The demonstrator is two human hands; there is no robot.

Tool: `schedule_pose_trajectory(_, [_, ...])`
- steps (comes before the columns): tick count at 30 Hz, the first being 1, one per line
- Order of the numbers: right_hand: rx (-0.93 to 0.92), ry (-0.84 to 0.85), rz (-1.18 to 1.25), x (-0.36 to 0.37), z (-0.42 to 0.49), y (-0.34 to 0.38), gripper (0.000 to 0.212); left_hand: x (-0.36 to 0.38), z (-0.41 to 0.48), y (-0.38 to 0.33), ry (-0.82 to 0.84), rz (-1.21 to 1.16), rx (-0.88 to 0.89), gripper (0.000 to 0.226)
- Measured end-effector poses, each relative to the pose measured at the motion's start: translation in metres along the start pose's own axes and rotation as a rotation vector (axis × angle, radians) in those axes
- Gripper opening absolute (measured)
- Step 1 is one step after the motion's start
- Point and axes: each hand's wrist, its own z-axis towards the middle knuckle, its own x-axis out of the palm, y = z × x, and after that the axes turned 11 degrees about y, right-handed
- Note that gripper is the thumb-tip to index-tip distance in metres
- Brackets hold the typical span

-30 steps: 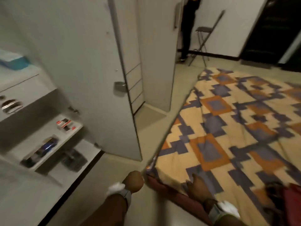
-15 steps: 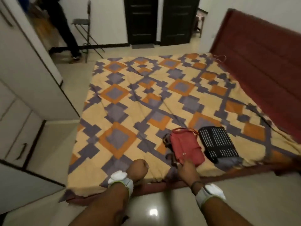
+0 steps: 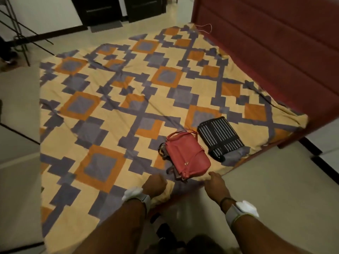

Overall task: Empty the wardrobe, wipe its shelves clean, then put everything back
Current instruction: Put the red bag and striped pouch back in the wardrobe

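Head view, looking down over the near edge of a bed. The bed was covered by a patterned bedspread point(image 3: 110, 125) in cream, orange and grey-blue blocks. A red handbag point(image 3: 190, 158) was recorded lying flat on the bedspread close to the near edge, its strap bunched at its left side. A black striped bag point(image 3: 220, 136) was noted just beside it to the right, nearer the corner, lying flat; whether the two touched could not be told. The left hand point(image 3: 155, 185) was seen over the bed edge with the fingers curled under into a fist; nothing was seen held in it. The right hand point(image 3: 215, 186) was seen near the red handbag's near corner, apart from it, fingers loosely extended and nothing held. A pale wristband point(image 3: 136, 196) was worn on each wrist. A dark red headboard point(image 3: 275, 43) was noted along the right side, dark doors point(image 3: 102, 10) at the far wall, and pale floor point(image 3: 266, 189) at lower right.
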Motion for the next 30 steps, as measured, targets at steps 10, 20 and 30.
schedule_pose_trajectory(10, [-0.024, 0.103, -0.076, -0.006, 0.111, 0.011, 0.043, -0.008, 0.101, 0.007, 0.077, -0.021, -0.005, 0.026])
schedule_pose_trajectory(20, [-0.019, 0.257, -0.023, -0.008, 0.267, -0.027, 0.051, 0.027, 0.225, -0.008, 0.037, -0.596, -0.109, 0.009])
schedule_pose_trajectory(30, [-0.094, 0.392, 0.315, -0.008, 0.343, -0.026, 0.062, 0.049, 0.302, 0.009, -0.053, -1.107, -0.206, 0.087])
